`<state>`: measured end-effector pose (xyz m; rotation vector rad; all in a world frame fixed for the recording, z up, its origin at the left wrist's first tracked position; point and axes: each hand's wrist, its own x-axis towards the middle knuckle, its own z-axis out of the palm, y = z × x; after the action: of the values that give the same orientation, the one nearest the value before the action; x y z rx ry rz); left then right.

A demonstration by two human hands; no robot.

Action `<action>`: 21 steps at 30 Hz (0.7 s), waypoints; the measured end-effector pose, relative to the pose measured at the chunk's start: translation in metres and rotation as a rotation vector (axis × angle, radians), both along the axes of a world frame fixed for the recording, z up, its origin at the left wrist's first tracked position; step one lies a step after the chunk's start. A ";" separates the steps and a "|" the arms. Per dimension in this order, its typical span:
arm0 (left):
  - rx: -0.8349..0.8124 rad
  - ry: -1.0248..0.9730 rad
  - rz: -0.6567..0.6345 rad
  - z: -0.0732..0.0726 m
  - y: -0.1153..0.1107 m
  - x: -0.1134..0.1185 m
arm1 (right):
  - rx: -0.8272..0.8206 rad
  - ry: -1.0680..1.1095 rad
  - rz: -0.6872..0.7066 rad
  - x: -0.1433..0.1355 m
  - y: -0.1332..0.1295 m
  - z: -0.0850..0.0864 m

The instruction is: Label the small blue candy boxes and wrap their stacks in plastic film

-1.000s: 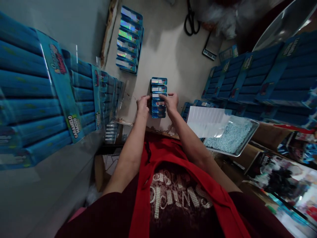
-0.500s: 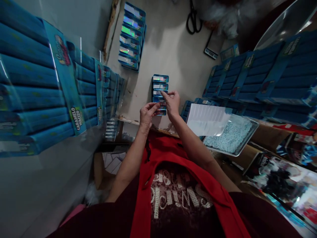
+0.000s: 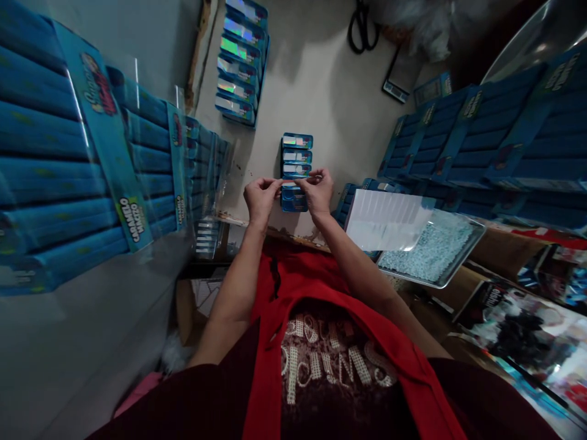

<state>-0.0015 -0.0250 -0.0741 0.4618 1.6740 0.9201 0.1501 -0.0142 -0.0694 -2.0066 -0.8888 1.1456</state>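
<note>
A short column of small blue boxes [image 3: 297,157] lies on the table in front of me. The upper ones each carry a shiny silver label on their visible side, while the lowest box [image 3: 294,205] shows plain blue. My left hand [image 3: 260,197] is closed in a pinch at the left end of a small label strip [image 3: 288,183]. At the strip's other end, my right hand [image 3: 320,192] pinches with thumb and forefinger. The strip lies over one of the lower boxes; whether it touches the box I cannot tell.
Another row of labelled blue boxes [image 3: 238,70] stands at the back left. Wrapped packs tower on the left [image 3: 82,159] and right [image 3: 486,122]. A white sheet [image 3: 385,220] overlaps a metal tray [image 3: 443,284] of pale blue pellets. Scissors [image 3: 363,30] and a small scale [image 3: 395,90] lie behind.
My left hand has moved left and slightly up, uncovering the lowest boxes. Both hands now hold the strip stretched between them. The view has shifted slightly.
</note>
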 end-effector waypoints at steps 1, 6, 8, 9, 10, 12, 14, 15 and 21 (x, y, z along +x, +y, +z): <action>-0.001 0.007 -0.003 -0.002 0.002 0.000 | -0.004 -0.034 0.016 -0.001 0.002 -0.003; -0.068 -0.010 0.001 -0.009 0.006 0.001 | -0.009 -0.116 0.065 -0.003 0.004 -0.010; -0.082 -0.019 0.011 -0.010 0.006 0.001 | -0.006 -0.110 0.075 -0.003 0.003 -0.009; -0.083 -0.021 0.020 -0.010 0.006 0.002 | -0.005 -0.105 0.080 -0.003 0.003 -0.009; -0.082 -0.021 0.028 -0.011 0.006 0.003 | -0.007 -0.101 0.085 -0.003 0.003 -0.008; -0.091 -0.022 0.048 -0.010 0.007 0.005 | -0.018 -0.104 0.097 -0.005 0.004 -0.005; -0.115 -0.042 0.065 -0.010 0.008 0.007 | -0.027 -0.123 0.111 -0.006 0.005 -0.002; -0.131 -0.061 0.074 -0.011 0.008 0.007 | -0.029 -0.141 0.117 -0.006 0.005 0.000; -0.164 -0.186 -0.012 -0.030 0.004 -0.007 | -0.184 -0.290 0.062 -0.003 0.004 0.006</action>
<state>-0.0084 -0.0207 -0.1044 0.2671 1.5601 0.7852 0.1468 -0.0103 -0.0632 -2.3527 -1.0256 1.0157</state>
